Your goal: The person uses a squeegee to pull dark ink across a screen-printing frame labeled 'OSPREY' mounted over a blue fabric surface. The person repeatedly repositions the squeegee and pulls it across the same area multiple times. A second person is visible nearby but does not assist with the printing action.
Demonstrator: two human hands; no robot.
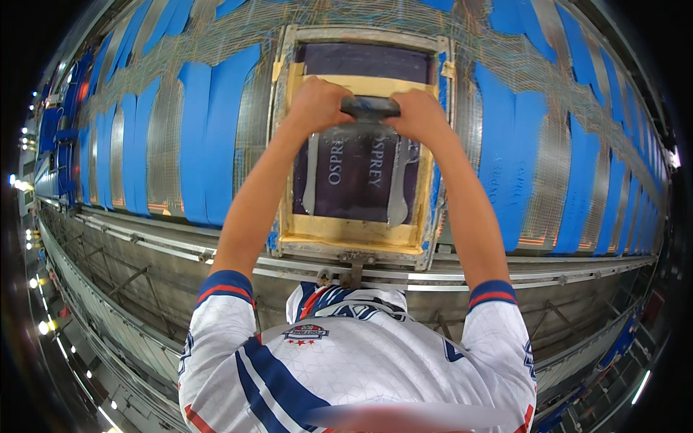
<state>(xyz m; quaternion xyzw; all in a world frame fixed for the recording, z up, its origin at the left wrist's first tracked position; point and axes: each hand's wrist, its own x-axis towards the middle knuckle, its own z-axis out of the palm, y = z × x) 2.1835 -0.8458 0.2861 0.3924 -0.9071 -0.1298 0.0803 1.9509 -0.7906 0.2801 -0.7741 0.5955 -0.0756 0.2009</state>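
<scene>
Squeegee (pixel 369 108) held crosswise within frame (pixel 361 234), toward its far end | ends clasped now, left by left hand (pixel 317 106), right by right hand (pixel 422 115), seemingly for even pressure | frame flanked by blue cloths (pixel 509 144), laid flat, presumably to keep faces exposed

Head-worn fisheye view, facing down, hands (pixel 318 106) near
</scene>
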